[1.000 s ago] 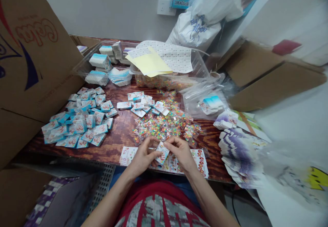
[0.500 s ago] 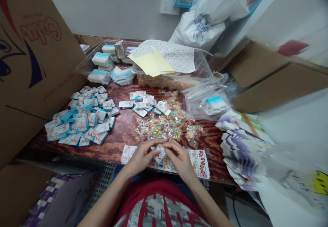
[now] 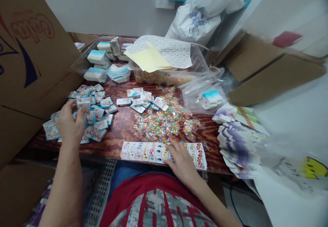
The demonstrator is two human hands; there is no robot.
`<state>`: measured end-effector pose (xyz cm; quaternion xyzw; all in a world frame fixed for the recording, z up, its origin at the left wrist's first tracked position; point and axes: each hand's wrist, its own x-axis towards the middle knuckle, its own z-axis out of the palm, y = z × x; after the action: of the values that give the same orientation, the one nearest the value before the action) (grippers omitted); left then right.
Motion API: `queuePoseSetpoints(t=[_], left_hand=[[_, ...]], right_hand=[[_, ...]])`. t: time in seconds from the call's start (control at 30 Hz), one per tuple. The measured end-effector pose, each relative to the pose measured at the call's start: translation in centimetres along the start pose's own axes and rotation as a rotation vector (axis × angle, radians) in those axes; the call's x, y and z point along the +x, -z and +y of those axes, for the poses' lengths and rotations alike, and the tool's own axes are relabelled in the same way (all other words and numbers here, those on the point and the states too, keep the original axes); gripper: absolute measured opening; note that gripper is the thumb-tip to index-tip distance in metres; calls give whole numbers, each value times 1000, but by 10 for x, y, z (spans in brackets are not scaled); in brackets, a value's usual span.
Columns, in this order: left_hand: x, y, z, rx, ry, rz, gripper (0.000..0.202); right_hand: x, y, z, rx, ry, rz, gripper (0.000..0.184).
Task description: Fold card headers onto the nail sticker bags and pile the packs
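Your left hand [image 3: 68,122] is lowered onto a pile of blue-and-white card packets [image 3: 98,124], its fingers curled, pinching one small packet [image 3: 83,106] against the thumb. Your right hand [image 3: 180,160] lies open and flat, grasping nothing, its fingertips resting on a long printed sticker sheet [image 3: 143,151] along the near edge of a dark wooden table [image 3: 120,131].

Just beyond the sheet, a scattered heap of tiny transparent sachets [image 3: 164,124] filled with multicoloured bits covers the middle of the table. Small white cards [image 3: 139,98] lie at the heap's far edge. Farther back sit a transparent tub of stacked blue-and-white packets [image 3: 101,63] and a second tub of sachets [image 3: 164,78], the latter topped by dotted paper sheets [image 3: 174,51] and yellow paper [image 3: 146,57]. To your right are a plastic bag holding packets [image 3: 208,98] and a fanned stack of purple-and-white cards [image 3: 238,148]. A large cardboard flap [image 3: 33,49] rises on your left, and a white sack [image 3: 192,22] leans against the wall behind.
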<state>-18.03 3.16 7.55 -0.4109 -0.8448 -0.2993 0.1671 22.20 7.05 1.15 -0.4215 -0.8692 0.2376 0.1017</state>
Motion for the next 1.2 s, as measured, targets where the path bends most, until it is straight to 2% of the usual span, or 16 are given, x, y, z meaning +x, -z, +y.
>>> queuePoseSetpoints(t=[0.13,0.23,0.33,0.4,0.47,0.6,0.7,0.8,0.87,0.9,1.0,1.1,1.13,1.2], left_hand=[[-6,-14,-10,22,-109,-55,51],[-18,-19,-9,7,-108,-63,53],[-31,-17,3,-21,-84,9,52],[-42,-14,19,-86,-97,55,47],[-56,-12,41,-198,-160,23,37],[-94,-5,95,-480,-347,-225,21],[-121,-1,133,-614,-406,-283,15],[-139,-3,159,-659,-436,-405,31],[-143,-8,167,-690,-421,-496,45],[-143,-10,169,-721,-405,-541,46],[-138,-12,169,-851,-325,-675,34],[-129,-5,168,-958,-199,-758,31],[-126,-1,167,-984,-147,-775,30],[-120,6,164,-1031,-42,-823,30]], right_hand=[[6,-7,-9,-88,0,-15,26],[14,-6,-3,11,-26,-21,18],[24,-2,9,175,-39,-88,21],[30,0,16,246,-25,-151,25],[35,5,21,280,-7,-179,28],[39,22,19,377,21,-143,28],[43,41,9,525,-10,-120,25],[50,57,-9,665,-2,-80,23],[53,65,-24,730,76,-52,23],[54,67,-31,750,123,-41,22],[52,72,-46,712,199,42,19],[49,72,-43,537,188,261,9],[50,70,-39,475,180,312,15],[52,67,-27,396,164,293,20]])
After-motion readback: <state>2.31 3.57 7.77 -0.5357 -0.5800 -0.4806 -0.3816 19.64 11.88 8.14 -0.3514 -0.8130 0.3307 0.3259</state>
